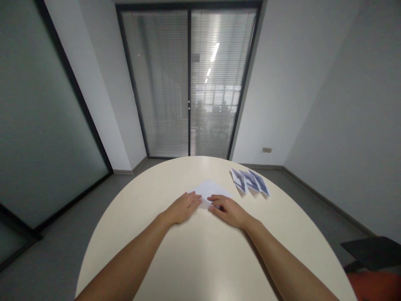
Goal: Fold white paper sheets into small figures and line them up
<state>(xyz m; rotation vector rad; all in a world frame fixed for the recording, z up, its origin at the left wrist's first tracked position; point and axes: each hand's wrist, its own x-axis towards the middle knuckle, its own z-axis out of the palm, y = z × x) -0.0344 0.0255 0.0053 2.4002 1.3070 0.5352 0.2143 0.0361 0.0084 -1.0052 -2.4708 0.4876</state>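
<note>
A white sheet of paper (pixel 208 187) lies on the table with a corner pointing away from me, and its near part looks folded and shaded. My left hand (pixel 184 207) has its fingers on the paper's left edge, the thumb along the near part. From the other side my right hand (pixel 230 210) grips the right edge, fingers bent over it and thumb nearer to me. The fingertips of both hands almost meet at the middle, and they hide part of the near edge.
Creased paper with blue-grey printed pictures (pixel 250 182) stands in zigzag folds near the table's far right edge. The round cream table (pixel 200 263) faces a glass partition with blinds (pixel 156 83). A dark chair part (pixel 372 251) and something red (pixel 376 286) are at lower right.
</note>
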